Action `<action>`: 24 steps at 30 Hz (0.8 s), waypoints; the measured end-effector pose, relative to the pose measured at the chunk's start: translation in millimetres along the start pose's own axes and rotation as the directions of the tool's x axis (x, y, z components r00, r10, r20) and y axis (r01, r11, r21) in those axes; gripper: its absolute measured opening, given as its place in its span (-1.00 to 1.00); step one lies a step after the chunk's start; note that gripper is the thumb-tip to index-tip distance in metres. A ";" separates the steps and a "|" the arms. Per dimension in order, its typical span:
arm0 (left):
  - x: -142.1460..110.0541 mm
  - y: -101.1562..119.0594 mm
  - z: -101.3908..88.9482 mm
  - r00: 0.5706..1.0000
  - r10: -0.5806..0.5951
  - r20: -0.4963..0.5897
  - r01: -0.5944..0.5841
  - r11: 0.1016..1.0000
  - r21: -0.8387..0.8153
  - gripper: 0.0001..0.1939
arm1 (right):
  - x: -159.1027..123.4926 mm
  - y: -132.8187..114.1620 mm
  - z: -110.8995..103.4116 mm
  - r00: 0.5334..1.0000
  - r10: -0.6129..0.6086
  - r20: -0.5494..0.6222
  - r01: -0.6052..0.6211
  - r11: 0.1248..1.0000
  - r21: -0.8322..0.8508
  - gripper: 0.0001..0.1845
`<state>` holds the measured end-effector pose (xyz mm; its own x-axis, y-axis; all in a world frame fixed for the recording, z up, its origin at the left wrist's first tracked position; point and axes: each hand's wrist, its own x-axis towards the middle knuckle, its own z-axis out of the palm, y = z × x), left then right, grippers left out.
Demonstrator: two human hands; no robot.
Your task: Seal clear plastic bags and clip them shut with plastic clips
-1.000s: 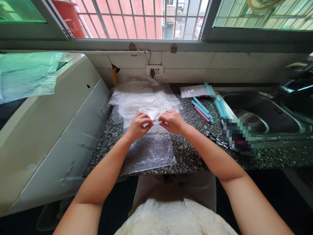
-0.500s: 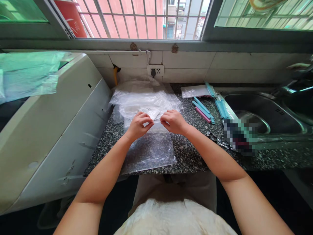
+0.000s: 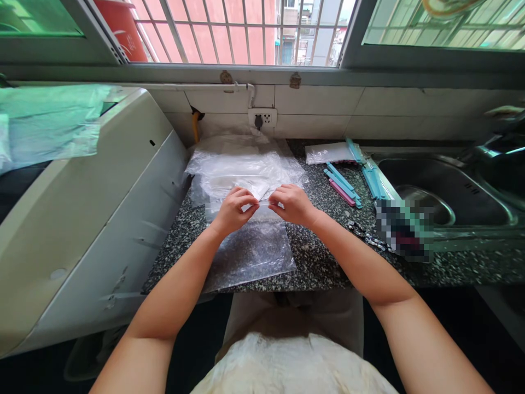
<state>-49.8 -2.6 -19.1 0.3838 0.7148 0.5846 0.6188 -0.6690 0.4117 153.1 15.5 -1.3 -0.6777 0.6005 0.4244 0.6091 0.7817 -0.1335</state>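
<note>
A clear plastic bag lies flat on the speckled granite counter in front of me. My left hand and my right hand both pinch the bag's top edge, fingers closed, a little apart from each other. Just behind the hands lies a crumpled pile of clear plastic bags.
Blue and pink sealing clips and a small white packet lie right of the pile. A steel sink is at the right, a white appliance at the left. A wall socket and barred window are behind.
Both hands stay pinched on the bag's top edge; the gap between them has narrowed slightly. The view has drifted a little.
</note>
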 end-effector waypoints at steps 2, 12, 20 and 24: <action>0.1 0.1 -0.8 1.000 0.010 -0.006 -0.010 1.000 0.004 -0.87 | -0.1 1.4 -1.4 1.000 0.013 -0.011 -0.013 1.000 0.007 -0.85; 0.0 -0.7 -0.6 0.999 0.036 -0.012 -0.035 0.999 0.022 -0.87 | -0.8 2.5 -4.8 1.000 0.015 -0.007 -0.015 1.000 -0.010 -0.83; -0.2 -0.2 0.1 0.999 0.032 -0.012 -0.031 0.999 0.025 -0.87 | -0.7 3.0 -1.3 1.000 -0.005 -0.009 0.004 0.999 -0.034 -0.80; -0.2 0.2 -0.3 1.000 0.025 -0.017 -0.025 0.999 0.034 -0.88 | -0.2 2.9 -1.0 1.000 -0.001 -0.008 0.001 0.999 -0.038 -0.79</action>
<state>-50.0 -3.0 -19.0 0.3879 0.6942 0.6063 0.6323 -0.6790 0.3730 155.4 17.5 -0.9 -0.6750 0.5984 0.4316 0.6241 0.7751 -0.0987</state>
